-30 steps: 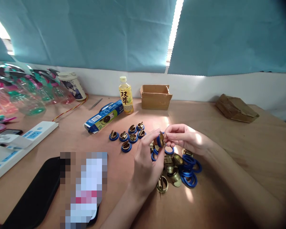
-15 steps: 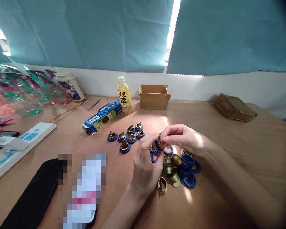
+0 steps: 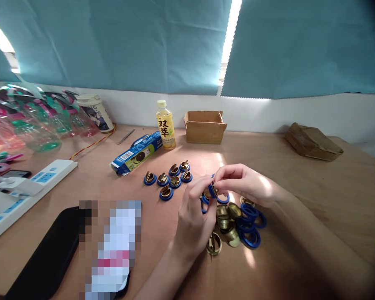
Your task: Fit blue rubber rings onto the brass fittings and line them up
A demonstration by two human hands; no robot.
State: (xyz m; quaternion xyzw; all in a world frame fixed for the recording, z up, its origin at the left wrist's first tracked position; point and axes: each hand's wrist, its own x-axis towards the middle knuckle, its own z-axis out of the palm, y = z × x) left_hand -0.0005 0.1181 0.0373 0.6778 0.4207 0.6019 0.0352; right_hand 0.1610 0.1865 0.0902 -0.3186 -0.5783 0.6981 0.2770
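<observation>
since the earlier frame, little moves: the view shifts slightly, and the held piece (image 3: 212, 190) — brass with a blue rim — turns a little more edge-on between the 2 hands. the left hand (image 3: 194, 214) is clamped on its blue rim, fingers over the top and thumb below; the right hand (image 3: 246, 183) is pinched against the brass side, though the exact contact is hidden by the fingers. the piece is up off the table (image 3: 306, 187), above the left part of a pile of loose brass pieces (image 3: 231, 236) and blue rings (image 3: 244, 225).

the step in hand looks like working the brass and the blue rim against each other. to do it well, i'd keep the left hand as the steady vise, holding the rim at 2 opposite points, and let the right fingertips do the small pushing. pressure should go straight through the middle and be evened around the edge; a slanted push could cock the ring or make the piece pop out. checking it face-on would show any gap.

7 ringed pieces (image 3: 166, 193) sit on the table to the left, clip side up — a good pattern to compare against, well apart from the loose parts.
</observation>
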